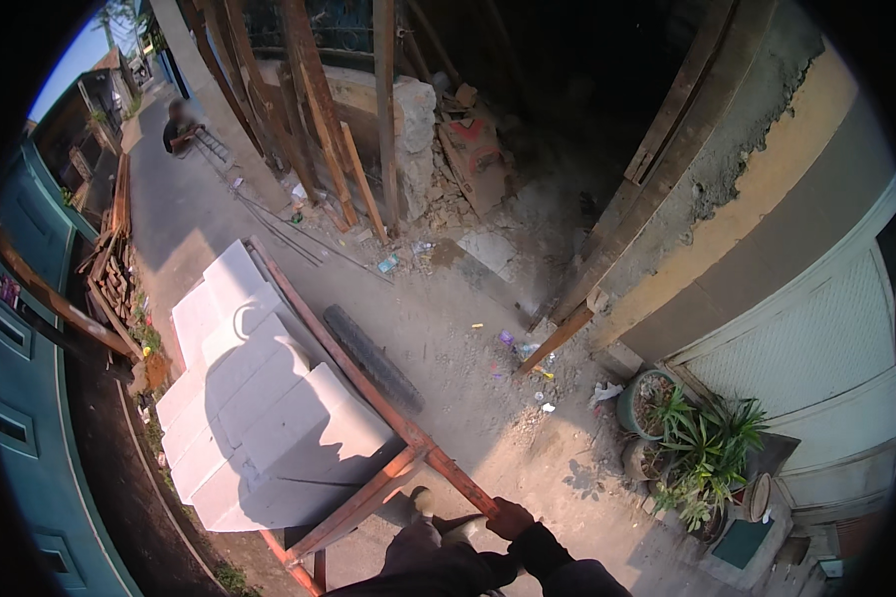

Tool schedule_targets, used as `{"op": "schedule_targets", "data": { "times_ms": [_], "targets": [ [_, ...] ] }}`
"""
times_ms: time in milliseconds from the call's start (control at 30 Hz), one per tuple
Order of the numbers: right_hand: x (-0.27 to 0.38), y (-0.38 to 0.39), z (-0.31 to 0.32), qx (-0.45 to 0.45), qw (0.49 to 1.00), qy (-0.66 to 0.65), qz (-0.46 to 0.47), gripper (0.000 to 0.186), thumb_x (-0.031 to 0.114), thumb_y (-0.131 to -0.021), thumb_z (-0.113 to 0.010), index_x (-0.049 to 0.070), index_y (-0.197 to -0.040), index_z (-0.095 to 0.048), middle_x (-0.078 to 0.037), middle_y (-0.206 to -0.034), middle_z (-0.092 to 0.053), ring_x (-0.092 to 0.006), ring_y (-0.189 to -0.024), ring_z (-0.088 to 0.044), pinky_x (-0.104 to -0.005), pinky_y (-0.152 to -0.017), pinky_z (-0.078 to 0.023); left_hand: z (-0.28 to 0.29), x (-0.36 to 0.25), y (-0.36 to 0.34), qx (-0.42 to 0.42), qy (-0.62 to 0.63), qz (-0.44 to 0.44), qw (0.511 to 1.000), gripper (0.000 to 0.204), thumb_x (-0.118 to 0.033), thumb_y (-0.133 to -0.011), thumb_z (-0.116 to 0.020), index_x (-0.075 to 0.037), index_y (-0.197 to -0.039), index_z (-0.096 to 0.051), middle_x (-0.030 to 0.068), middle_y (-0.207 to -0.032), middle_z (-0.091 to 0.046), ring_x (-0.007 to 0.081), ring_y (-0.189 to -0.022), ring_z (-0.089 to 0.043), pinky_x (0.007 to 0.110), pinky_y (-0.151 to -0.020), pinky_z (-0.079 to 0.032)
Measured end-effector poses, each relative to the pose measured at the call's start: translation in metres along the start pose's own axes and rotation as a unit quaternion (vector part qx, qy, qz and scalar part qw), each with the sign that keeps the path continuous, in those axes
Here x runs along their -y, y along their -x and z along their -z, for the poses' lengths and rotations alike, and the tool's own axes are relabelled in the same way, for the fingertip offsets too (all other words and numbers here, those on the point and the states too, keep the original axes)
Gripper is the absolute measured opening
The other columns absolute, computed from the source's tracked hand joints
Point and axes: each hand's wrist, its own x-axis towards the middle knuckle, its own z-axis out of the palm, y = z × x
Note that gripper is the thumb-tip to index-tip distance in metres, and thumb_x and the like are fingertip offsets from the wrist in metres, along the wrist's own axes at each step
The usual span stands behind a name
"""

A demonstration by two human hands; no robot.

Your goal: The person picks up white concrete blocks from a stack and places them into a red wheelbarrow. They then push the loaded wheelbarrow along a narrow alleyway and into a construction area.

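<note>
My right hand [510, 518] is closed around the end of the cart's red handle bar, the dark sleeve behind it coming in from the lower edge. A red-framed cart [356, 495] stands in front of me, piled with white rectangular building blocks [294, 438]. The shadow of a head and shoulders falls across the blocks. Along the cart's right side is a black wheel [373, 360]. My left hand does not show; the second handle bar runs out at the lower edge. My legs and feet are partly seen between the handles.
On the right, potted plants [702, 438] stand by a white door [796, 338]. Wooden poles [319, 109] and rubble [463, 159] line the opening ahead. A person [179, 129] crouches farther up the lane beside thin metal rods. Stacked timber [114, 249] lies along the teal wall [30, 398].
</note>
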Motion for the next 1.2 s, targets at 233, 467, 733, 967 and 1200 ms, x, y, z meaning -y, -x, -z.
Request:
{"op": "schedule_targets", "data": {
  "times_ms": [233, 467, 733, 967, 1200],
  "targets": [
    [0.028, -0.003, 0.008, -0.016, 1.0, 0.024, -0.005, 0.044, 0.039, -0.086, -0.067, 0.009, -0.115, -0.054, -0.024, -0.094, -0.072, -0.0464, -0.091, -0.07, -0.0568, -0.08, -0.055, 0.022, -0.021, 0.114, -0.288, 0.018, -0.157, 0.944, 0.031, -0.02, -0.095, -0.056, -0.003, -0.12, -0.064, 0.0212, -0.122, -0.067, 0.0328, -0.116, -0.064, 0.045, -0.099, -0.051],
    [0.052, -0.016, 0.001, -0.037, 0.998, 0.047, 0.013, 0.045, 0.041, -0.088, -0.066, 0.008, -0.114, -0.049, -0.025, -0.084, -0.071, -0.0471, -0.08, -0.071, -0.0567, -0.073, -0.056, 0.019, 0.031, 0.334, -0.449, -0.065, 0.388, 0.803, 0.044, -0.015, -0.087, -0.067, 0.001, -0.126, -0.056, 0.0216, -0.127, -0.059, 0.0406, -0.121, -0.055, 0.051, -0.105, -0.042],
    [0.065, -0.024, -0.016, -0.071, 0.995, 0.057, 0.045, 0.046, 0.04, -0.088, -0.067, 0.006, -0.111, -0.048, -0.025, -0.075, -0.068, -0.047, -0.072, -0.069, -0.0569, -0.064, -0.055, -0.128, 0.004, 0.49, -0.565, 0.0, 0.783, 0.26, 0.077, -0.047, -0.093, -0.07, 0.0, -0.143, -0.036, 0.0188, -0.116, -0.052, 0.0347, -0.104, -0.05, 0.053, -0.086, -0.04],
    [0.095, -0.019, 0.0, -0.069, 0.995, 0.069, 0.012, 0.046, 0.04, -0.088, -0.067, 0.006, -0.113, -0.049, -0.025, -0.078, -0.069, -0.0475, -0.074, -0.069, -0.0566, -0.068, -0.056, -0.174, 0.016, 0.475, -0.719, 0.411, 0.539, 0.154, 0.044, -0.025, -0.09, -0.079, -0.007, -0.114, -0.048, 0.0029, -0.065, -0.046, 0.016, -0.044, -0.045, 0.031, -0.039, -0.039],
    [0.101, -0.024, 0.003, -0.086, 0.993, 0.084, 0.005, 0.044, 0.037, -0.087, -0.068, 0.006, -0.112, -0.051, -0.025, -0.076, -0.068, -0.0474, -0.073, -0.069, -0.0567, -0.066, -0.056, -0.171, 0.019, 0.477, -0.692, 0.407, 0.571, 0.169, 0.035, -0.015, -0.088, -0.073, -0.004, -0.111, -0.05, 0.0023, -0.064, -0.047, 0.0138, -0.041, -0.045, 0.028, -0.035, -0.039]
  ]
}}
